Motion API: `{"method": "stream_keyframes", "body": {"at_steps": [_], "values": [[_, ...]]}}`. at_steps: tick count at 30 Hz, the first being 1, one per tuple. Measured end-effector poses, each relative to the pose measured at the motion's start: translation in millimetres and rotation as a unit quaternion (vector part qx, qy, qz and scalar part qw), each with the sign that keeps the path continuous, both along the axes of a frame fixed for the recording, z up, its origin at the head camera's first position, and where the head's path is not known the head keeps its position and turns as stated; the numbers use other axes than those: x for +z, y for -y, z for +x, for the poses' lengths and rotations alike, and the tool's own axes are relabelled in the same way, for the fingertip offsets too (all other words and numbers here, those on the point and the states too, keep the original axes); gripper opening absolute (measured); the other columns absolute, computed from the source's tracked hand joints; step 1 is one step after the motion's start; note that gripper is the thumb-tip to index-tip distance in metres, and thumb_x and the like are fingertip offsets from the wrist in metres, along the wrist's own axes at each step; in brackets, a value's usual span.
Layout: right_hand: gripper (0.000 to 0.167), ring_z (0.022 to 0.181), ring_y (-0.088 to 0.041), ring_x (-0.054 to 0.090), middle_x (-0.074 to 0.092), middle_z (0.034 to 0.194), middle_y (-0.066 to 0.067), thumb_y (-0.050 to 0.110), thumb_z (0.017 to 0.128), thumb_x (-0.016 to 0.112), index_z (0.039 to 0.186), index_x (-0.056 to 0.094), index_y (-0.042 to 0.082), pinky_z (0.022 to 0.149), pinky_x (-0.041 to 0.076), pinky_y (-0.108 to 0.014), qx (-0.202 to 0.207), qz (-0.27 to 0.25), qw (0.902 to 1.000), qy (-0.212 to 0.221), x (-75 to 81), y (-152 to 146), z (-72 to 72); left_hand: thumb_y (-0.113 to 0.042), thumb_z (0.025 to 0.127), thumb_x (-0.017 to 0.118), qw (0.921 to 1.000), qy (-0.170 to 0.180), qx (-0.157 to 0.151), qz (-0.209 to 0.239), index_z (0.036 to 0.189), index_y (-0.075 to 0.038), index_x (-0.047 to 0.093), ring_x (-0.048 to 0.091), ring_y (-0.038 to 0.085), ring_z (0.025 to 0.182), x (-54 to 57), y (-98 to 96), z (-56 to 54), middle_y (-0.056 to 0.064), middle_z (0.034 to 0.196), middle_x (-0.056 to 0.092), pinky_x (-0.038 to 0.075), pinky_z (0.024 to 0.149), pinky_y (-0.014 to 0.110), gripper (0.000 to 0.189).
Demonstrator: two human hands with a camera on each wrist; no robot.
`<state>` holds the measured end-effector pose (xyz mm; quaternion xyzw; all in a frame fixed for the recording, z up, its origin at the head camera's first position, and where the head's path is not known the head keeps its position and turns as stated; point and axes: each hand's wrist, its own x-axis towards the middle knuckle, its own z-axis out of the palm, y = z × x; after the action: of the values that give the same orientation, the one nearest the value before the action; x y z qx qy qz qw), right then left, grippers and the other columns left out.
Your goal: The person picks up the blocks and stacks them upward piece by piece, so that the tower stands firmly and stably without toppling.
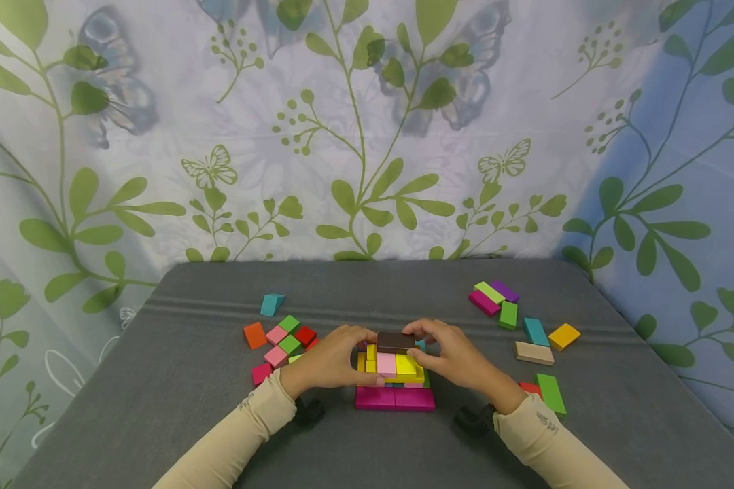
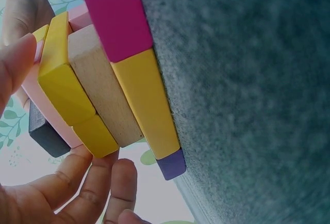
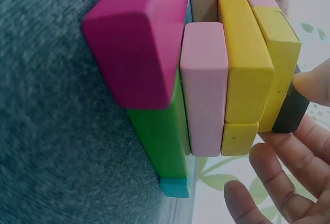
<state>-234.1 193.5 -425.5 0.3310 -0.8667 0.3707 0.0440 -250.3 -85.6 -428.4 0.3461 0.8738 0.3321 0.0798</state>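
Observation:
A layered stack of coloured wooden blocks stands on the table, with magenta blocks (image 1: pixel 394 399) along its front base and yellow blocks (image 1: pixel 406 365) and a pink block (image 1: pixel 386 365) higher up. A dark brown block (image 1: pixel 395 342) lies across the top. My right hand (image 1: pixel 452 354) pinches that block's right end, thumb in front and fingers behind, as the right wrist view also shows. Around the stack's left side, my left hand (image 1: pixel 333 358) holds the upper layers, its thumb at the front and its fingertips (image 2: pixel 82 157) at the back, near the dark block.
Left of the stack lie several loose blocks, among them an orange block (image 1: pixel 255 335), a red block (image 1: pixel 306 335) and a teal block (image 1: pixel 272 304). To the right are a natural wood block (image 1: pixel 533 352), a yellow block (image 1: pixel 564 337) and a green block (image 1: pixel 550 394). A patterned curtain (image 1: pixel 367 136) hangs behind the grey table (image 1: pixel 177 380).

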Motion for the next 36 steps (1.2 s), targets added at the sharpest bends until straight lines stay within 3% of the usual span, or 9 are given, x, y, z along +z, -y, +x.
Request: {"method": "stream_keyframes", "body": {"at_steps": [28,36], "values": [[0.031,0.105,-0.026,0.068,0.071,0.125,-0.013,0.008,0.103,0.073,0.132,0.066,-0.002,0.095,0.059,-0.054,0.014,-0.009,0.9997,0.017,-2.0,-2.4,-2.6,-0.039,0.088,0.090,1.0000,0.006,0.002,-0.004,0.143,0.002,0.063,0.061,0.030,0.120,1.1,0.6,0.1,0.013,0.138,0.067,0.055,0.103,0.049,0.074],[0.032,0.109,-0.031,0.068,0.072,0.128,-0.018,0.006,0.104,0.071,0.134,0.066,-0.001,0.095,0.059,-0.047,-0.007,-0.034,0.9993,0.013,6.4,-26.3,-9.2,-0.040,0.089,0.089,0.9998,0.011,0.006,-0.017,0.145,0.001,0.062,0.061,0.029,0.121,0.4,0.1,0.2,0.013,0.140,0.066,0.055,0.104,0.050,0.075]]}}
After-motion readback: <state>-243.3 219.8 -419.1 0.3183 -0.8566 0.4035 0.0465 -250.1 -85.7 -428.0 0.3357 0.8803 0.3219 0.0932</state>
